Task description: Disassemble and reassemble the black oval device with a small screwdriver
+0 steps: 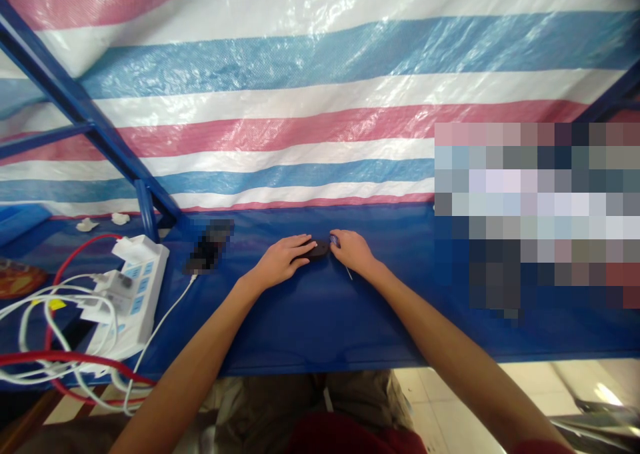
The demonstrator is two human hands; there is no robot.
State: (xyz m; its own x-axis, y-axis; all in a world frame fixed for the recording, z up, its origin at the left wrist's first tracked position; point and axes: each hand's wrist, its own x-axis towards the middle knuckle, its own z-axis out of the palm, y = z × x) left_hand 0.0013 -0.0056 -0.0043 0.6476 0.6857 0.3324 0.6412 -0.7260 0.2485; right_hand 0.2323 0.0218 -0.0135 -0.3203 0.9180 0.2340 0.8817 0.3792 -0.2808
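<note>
My left hand [283,259] lies over a dark oval object [316,249] on the blue table cover [310,327], its fingers curved across the object's near side. The object looks like a black plastic casing, and its exact kind is hard to tell. Very close by, my right hand [353,251] touches the object's right end. That hand grips a small screwdriver [349,272], whose thin metal shaft points down and to the right, with a bit of blue showing between the fingers.
A white power strip [137,294] with plugged-in adapters lies at the left, among tangled white and red cables [60,357]. A pixelated object [209,245] sits left of my hands. A larger pixelated patch [530,217] covers the right side. Blue steel bars and a striped tarp stand behind.
</note>
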